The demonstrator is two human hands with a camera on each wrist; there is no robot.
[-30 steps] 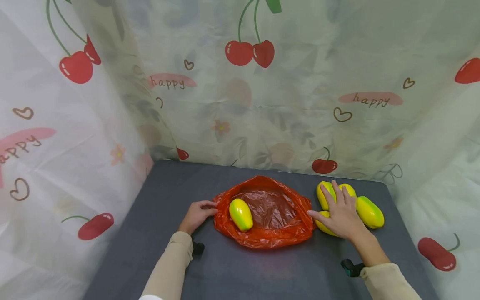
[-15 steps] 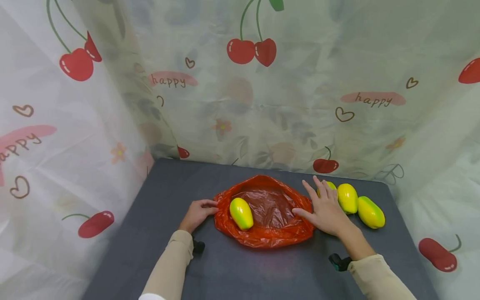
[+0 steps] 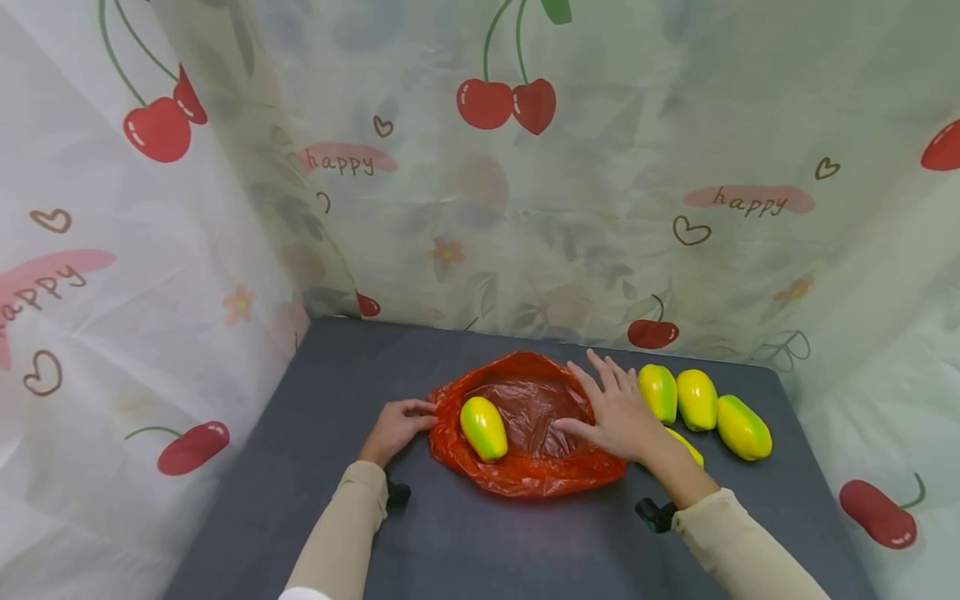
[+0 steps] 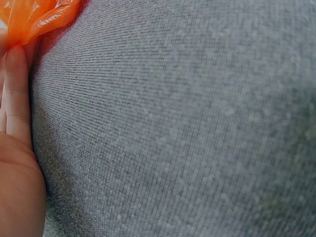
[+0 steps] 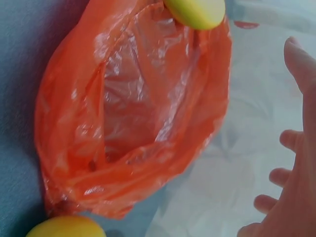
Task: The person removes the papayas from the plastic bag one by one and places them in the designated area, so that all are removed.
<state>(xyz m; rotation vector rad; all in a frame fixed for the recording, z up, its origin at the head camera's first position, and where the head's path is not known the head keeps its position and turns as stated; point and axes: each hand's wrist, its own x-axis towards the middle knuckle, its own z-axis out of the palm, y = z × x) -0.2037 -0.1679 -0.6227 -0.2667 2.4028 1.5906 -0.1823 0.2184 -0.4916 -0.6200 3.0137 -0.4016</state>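
A red plastic bag [image 3: 525, 485] lies on the dark table with its mouth spread wide. One yellow-green mango [image 3: 483, 429] sits inside, toward the left. At the bag's left edge my left hand [image 3: 396, 431] pinches the rim; the left wrist view shows gathered plastic [image 4: 47, 19] at the fingertips. Over the right part of the bag hovers my right hand [image 3: 624, 421], its fingers spread and holding nothing. Close to its right are more mangoes [image 3: 657, 394], and one mango [image 3: 688, 447] is partly hidden behind my right hand and wrist.
A dark grey tabletop [image 3: 495, 542] carries everything. Two further mangoes [image 3: 697, 400] lie toward its right edge. A cherry-printed curtain [image 3: 570, 225] encloses the back and both sides.
My right hand has moved left, from above the mangoes to above the bag, uncovering several of them. My left hand stays at the bag's rim. The mango in the bag has not moved.
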